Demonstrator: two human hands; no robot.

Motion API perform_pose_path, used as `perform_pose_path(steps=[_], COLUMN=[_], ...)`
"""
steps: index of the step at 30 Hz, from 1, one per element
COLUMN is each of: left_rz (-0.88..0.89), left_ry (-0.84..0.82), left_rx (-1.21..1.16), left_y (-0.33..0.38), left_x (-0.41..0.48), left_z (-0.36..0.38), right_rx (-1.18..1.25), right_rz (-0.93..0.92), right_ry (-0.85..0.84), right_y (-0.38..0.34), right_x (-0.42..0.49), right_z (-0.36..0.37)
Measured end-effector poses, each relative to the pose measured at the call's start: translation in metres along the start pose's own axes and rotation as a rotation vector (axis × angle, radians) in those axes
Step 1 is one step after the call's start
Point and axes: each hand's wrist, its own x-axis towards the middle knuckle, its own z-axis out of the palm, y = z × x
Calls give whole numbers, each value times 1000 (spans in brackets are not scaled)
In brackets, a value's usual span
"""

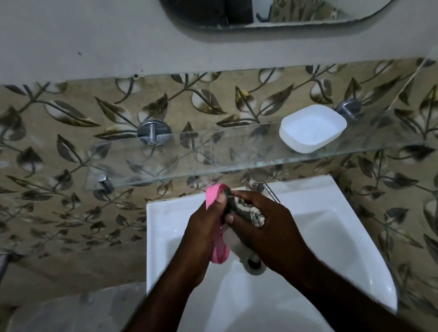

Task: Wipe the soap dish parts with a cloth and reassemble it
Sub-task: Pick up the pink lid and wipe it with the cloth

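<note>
Gripping glossy pink tray (218,250), rubbing with patterned cloth (247,211)

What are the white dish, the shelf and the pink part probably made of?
White dish: likely plastic, matte, slightly translucent. Shelf: clear glass; the tiles show through it. Pink part: probably plastic, smooth, thin rim, held in the left hand.
</note>
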Motion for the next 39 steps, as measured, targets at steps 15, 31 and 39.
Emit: perform_pose_path(steps=[15,31,39], left_rz=[69,-85,-68], left_ry=[66,198,110], left_rx=[162,2,41], left_y=[-10,-20,-23], left_x=[-1,2,4], left_z=[-13,-23,-20], right_rx=[277,87,-546], right_rz=[174,48,-331], right_ry=[72,52,-140], right_y=[-8,-13,-40], right_x=[10,12,24], right_z=[-17,-20,-26])
